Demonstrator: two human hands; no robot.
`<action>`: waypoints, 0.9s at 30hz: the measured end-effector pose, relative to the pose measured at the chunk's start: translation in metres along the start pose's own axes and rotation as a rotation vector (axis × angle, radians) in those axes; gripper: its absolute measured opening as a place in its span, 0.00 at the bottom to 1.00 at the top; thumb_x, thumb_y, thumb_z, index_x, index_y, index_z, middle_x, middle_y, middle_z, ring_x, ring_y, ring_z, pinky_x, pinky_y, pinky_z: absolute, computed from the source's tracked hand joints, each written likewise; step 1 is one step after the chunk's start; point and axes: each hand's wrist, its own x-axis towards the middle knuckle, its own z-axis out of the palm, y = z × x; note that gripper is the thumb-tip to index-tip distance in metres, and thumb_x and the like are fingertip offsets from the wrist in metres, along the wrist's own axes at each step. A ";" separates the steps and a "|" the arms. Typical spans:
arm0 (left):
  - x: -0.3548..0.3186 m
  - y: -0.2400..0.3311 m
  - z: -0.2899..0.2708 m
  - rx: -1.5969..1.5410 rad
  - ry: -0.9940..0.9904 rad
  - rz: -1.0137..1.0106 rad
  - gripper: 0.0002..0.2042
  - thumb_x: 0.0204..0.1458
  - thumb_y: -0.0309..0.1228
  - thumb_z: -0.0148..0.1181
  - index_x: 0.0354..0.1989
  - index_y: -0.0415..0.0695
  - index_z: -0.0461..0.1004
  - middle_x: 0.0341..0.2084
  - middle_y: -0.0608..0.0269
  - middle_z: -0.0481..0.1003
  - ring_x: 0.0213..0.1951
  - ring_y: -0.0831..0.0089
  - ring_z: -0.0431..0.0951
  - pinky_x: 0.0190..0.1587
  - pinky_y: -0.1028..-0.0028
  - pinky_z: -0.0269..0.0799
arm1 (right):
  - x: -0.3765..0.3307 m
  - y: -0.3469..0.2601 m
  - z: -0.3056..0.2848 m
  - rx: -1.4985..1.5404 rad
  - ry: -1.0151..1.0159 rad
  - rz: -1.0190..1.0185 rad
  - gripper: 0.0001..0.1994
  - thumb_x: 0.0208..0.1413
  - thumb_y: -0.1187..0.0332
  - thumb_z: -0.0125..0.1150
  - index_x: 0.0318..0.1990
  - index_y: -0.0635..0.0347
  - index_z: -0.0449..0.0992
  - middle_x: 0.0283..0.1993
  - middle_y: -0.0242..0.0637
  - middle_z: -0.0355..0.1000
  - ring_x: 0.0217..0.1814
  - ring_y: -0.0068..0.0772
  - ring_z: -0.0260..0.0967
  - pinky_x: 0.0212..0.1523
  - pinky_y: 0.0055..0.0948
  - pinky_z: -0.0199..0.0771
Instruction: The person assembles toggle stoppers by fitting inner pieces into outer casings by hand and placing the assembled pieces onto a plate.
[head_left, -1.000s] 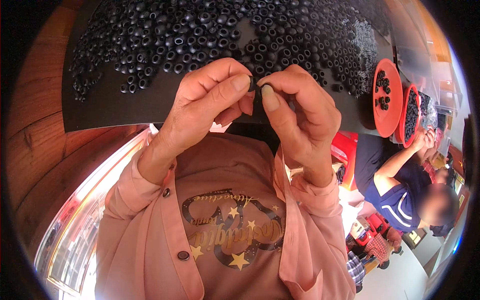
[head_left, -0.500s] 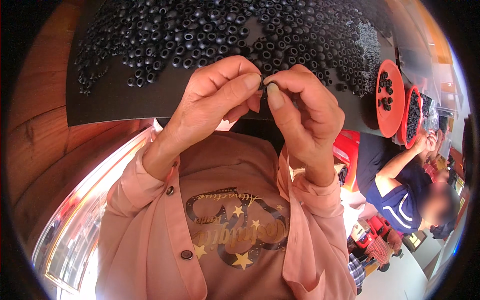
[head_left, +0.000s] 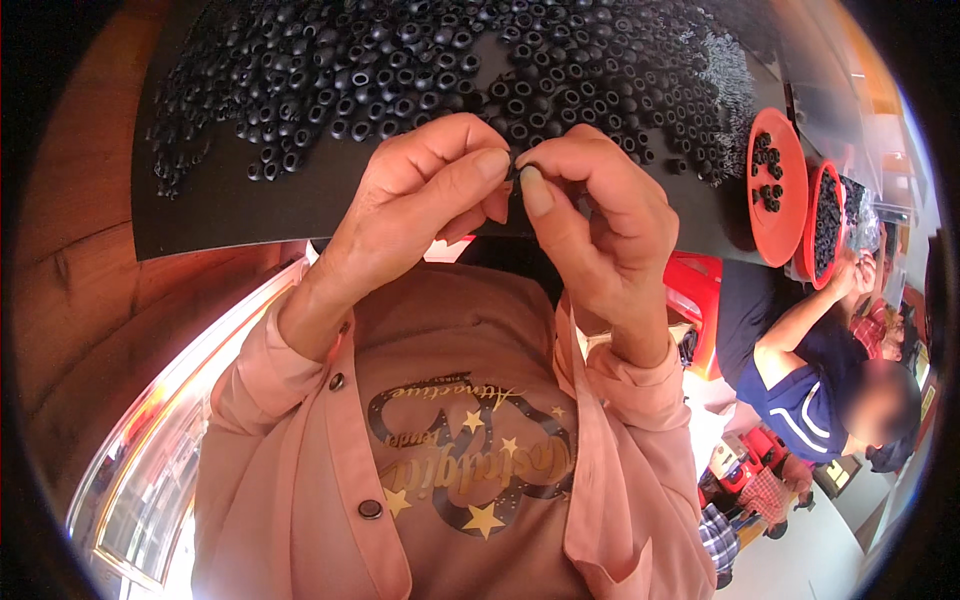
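Observation:
My left hand [head_left: 415, 205] and my right hand [head_left: 610, 210] meet at the fingertips just over the near edge of a black mat [head_left: 205, 215]. Thumb and forefinger of each are pinched on a small black ring-shaped part [head_left: 521, 171], which the fingertips mostly hide. Whether one piece or two are held there, I cannot make out. Beyond the hands, a great many black ring-shaped pieces [head_left: 400, 105] with round holes cover the mat, some standing with the hole upward.
At the right edge of the mat, an orange-red dish [head_left: 775, 235] holds several black parts. Beside it is a red bowl [head_left: 803, 262] full of small black pieces. A co-worker in a dark blue top [head_left: 800, 410] sits to the right. Wooden planks [head_left: 75, 180] lie left.
The whole view has shifted slightly. Both hands stay pinched together on the black part, with only a small movement of the fingers.

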 end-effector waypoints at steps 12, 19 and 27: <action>0.003 -0.004 -0.003 -0.133 0.012 0.003 0.09 0.62 0.32 0.47 0.37 0.40 0.70 0.22 0.63 0.72 0.15 0.86 0.60 0.17 0.85 0.52 | 0.007 0.007 -0.009 0.247 0.029 0.190 0.05 0.52 0.81 0.55 0.37 0.65 0.72 0.27 0.27 0.67 0.24 0.12 0.59 0.24 0.15 0.58; 0.002 0.002 -0.003 -0.161 0.035 -0.032 0.10 0.62 0.33 0.47 0.38 0.38 0.69 0.22 0.60 0.72 0.15 0.85 0.60 0.16 0.85 0.52 | 0.010 0.001 -0.011 0.535 0.000 0.446 0.06 0.56 0.78 0.56 0.41 0.64 0.74 0.30 0.27 0.72 0.27 0.09 0.63 0.26 0.13 0.62; 0.003 0.001 -0.005 -0.137 0.029 -0.055 0.11 0.60 0.35 0.48 0.41 0.39 0.69 0.22 0.59 0.73 0.16 0.83 0.63 0.17 0.84 0.54 | 0.009 0.007 0.002 0.418 -0.001 0.313 0.06 0.57 0.75 0.57 0.41 0.66 0.74 0.32 0.30 0.72 0.31 0.19 0.67 0.31 0.20 0.69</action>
